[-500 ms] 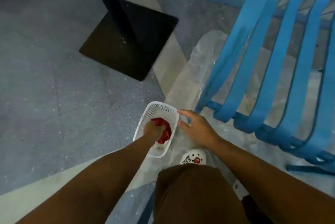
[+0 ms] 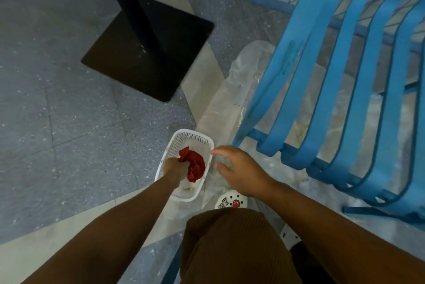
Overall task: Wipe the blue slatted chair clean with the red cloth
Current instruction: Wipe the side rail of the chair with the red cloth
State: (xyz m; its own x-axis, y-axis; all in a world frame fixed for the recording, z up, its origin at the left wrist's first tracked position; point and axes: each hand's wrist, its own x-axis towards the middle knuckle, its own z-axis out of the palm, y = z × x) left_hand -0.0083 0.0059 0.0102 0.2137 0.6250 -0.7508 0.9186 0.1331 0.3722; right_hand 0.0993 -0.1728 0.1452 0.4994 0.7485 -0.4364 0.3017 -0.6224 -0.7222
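Red cloth (image 2: 193, 166) bunched inside white mesh basket (image 2: 194, 138) on floor (image 2: 69, 122), just left of blue slatted chair (image 2: 322, 81). Left hand (image 2: 173, 168) down in basket, fingers curled round cloth's left edge. Right hand (image 2: 239, 168) hovering just right of basket rim, fingers spread loosely, holding nothing, not touching chair. White shoe (image 2: 230, 201) with red charm directly below right hand. Black square post base (image 2: 147, 54) on floor, well apart to upper left. Clear plastic sheet (image 2: 250, 72) under chair.
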